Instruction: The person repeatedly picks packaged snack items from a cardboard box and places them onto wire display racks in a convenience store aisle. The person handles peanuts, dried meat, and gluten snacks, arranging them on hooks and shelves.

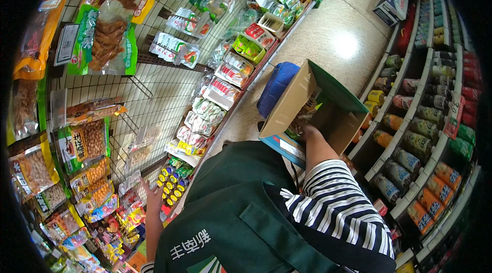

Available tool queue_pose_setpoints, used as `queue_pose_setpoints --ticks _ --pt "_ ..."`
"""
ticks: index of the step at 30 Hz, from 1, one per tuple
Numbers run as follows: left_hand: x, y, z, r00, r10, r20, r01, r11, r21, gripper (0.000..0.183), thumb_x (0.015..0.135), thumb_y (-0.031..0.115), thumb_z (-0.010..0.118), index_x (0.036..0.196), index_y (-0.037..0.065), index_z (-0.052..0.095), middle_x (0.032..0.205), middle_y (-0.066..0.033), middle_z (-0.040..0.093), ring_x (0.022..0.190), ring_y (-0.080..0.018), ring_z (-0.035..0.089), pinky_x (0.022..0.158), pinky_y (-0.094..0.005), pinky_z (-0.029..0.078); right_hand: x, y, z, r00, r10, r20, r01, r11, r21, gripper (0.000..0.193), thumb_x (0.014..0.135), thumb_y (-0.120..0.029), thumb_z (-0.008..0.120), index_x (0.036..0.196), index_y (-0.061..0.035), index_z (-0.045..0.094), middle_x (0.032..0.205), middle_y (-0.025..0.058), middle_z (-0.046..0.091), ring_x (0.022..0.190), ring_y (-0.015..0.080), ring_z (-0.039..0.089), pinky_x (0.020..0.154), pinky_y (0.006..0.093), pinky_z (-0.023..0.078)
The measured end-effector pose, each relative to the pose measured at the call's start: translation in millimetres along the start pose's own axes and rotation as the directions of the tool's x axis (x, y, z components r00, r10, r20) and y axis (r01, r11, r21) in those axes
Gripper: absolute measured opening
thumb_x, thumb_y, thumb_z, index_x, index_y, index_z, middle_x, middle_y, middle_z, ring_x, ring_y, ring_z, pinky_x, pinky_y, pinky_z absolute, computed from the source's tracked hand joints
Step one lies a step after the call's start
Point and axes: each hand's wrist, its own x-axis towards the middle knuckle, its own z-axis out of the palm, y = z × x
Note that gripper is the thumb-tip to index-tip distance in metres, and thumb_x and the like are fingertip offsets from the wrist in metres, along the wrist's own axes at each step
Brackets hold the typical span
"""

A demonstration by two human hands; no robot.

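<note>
Cardboard box (291,103), one, open. Inside the box: your right hand (309,132), grip partly hidden, its hold impossible to tell; goods (303,115) near it. Left of the box: your left hand (152,197), grip loosely spread, seemingly empty, near yellow-capped containers (171,187).

Brown and green carton (290,103), dark green apron (225,196), black-and-white striped sleeve (338,196), beige floor (328,27)

"Where does the writing stand?"
"White characters stand on the dark green apron (225,232), and dark ones on the yellow panel of the nut pouch (93,142)."
"And at right?"
"The red shelf sign (453,118) has pale characters."
"And the cardboard box (293,100)?"
"It bears a white label (290,145), too small for reading."
</note>
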Motion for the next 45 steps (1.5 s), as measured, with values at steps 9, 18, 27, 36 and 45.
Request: queue_pose_setpoints --ticks 9,18,27,36,45 --pt "42 -27 25 0.999 -0.006 0.042 0.012 0.99 -0.14 0.092 0.073 0.007 0.058 0.134 0.017 -0.011 0.131 -0.0276 0.02 0.104 -0.034 0.046 0.082 -0.0383 0.041 -13 -24 9 0.915 -0.231 -0.332 -0.026 0.785 -0.619 0.026 0.083 -0.019 0.045 0.101 -0.0025 0.055 0.102 0.0119 0.056 0.089 0.0278 0.053 0.066 0.0367 0.043" --pt "63 -71 42 0.998 0.015 0.067 0.004 0.961 -0.276 0.084 0.077 0.005 0.054 0.134 0.015 -0.006 0.124 -0.0241 0.034 0.096 -0.0252 0.051 0.076 -0.0305 0.043 -231 -38 37 0.409 -0.731 -0.546 0.168 0.648 -0.743 0.037 0.078 -0.003 0.04 0.115 -0.0026 0.045 0.103 0.0206 0.054 0.096 0.0333 0.052 0.082 0.0396 0.042" --pt "80 -112 37 0.992 0.093 0.086 -0.063 0.95 -0.306 0.082 0.077 0.008 0.056 0.134 0.009 -0.002 0.113 -0.0215 0.043 0.094 -0.0243 0.051 0.077 -0.0308 0.043 -287 -81 48 0.422 -0.847 -0.322 -0.09 0.314 -0.945 0.021 0.076 -0.011 0.044 0.086 -0.0062 0.061 0.09 0.016 0.059 0.086 0.0313 0.056 0.073 0.0386 0.045" --pt "67 -83 44 0.951 0.273 0.148 -0.241 0.95 -0.199 0.079 0.079 0.01 0.055 0.134 0.008 -0.003 0.105 -0.0181 0.05 0.084 -0.0194 0.055 0.073 -0.0293 0.044 -296 -104 63 0.346 -0.9 -0.265 -0.072 0.256 -0.964 0.018 0.075 -0.01 0.046 0.082 -0.0044 0.061 0.082 0.0162 0.061 0.079 0.0314 0.058 0.067 0.0396 0.047" --pt "22 58 39 0.607 0.696 0.383 -0.769 0.636 0.064 0.043 0.078 0.017 0.054 0.118 0.005 0.042 0.106 -0.0145 0.052 0.094 -0.028 0.051 0.084 -0.0346 0.039 -271 -90 84 0.364 -0.918 -0.159 -0.05 0.151 -0.987 0.017 0.076 -0.015 0.046 0.082 -0.0066 0.06 0.084 0.0155 0.06 0.081 0.0321 0.057 0.069 0.0397 0.046"
